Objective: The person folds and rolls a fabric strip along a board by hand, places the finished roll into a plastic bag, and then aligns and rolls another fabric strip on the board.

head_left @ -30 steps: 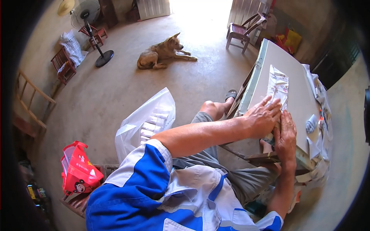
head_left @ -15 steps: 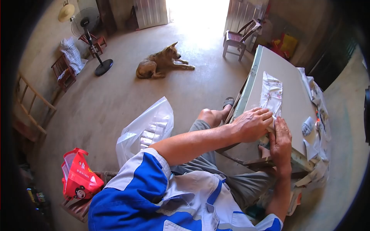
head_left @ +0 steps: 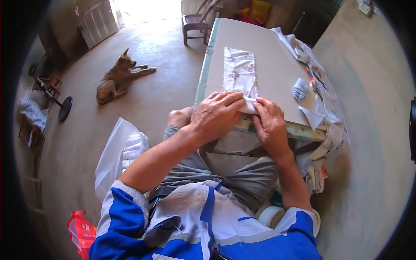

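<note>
A white cloth strip (head_left: 239,71) with a small floral print lies lengthwise on the table, its near end rolled or folded into a thick edge. My left hand (head_left: 218,113) lies over the left side of that end, its fingers together and curled over the cloth. At the right side, my right hand (head_left: 271,123) pinches the rolled end between thumb and fingers. Both hands are at the table's near edge. The underside of the roll is hidden by my fingers.
The pale-topped table (head_left: 277,78) carries a small grey-patterned roll (head_left: 300,89) and cloth scraps (head_left: 318,69) along its right edge. A plastic bag (head_left: 113,151) of white bundles stands left of my legs. A dog (head_left: 116,80) lies on the floor near a chair (head_left: 195,26).
My view has swung to the right, so the table sits nearer the middle. Both hands stay at the near end of the cloth strip, with the thick white edge now visible between them.
</note>
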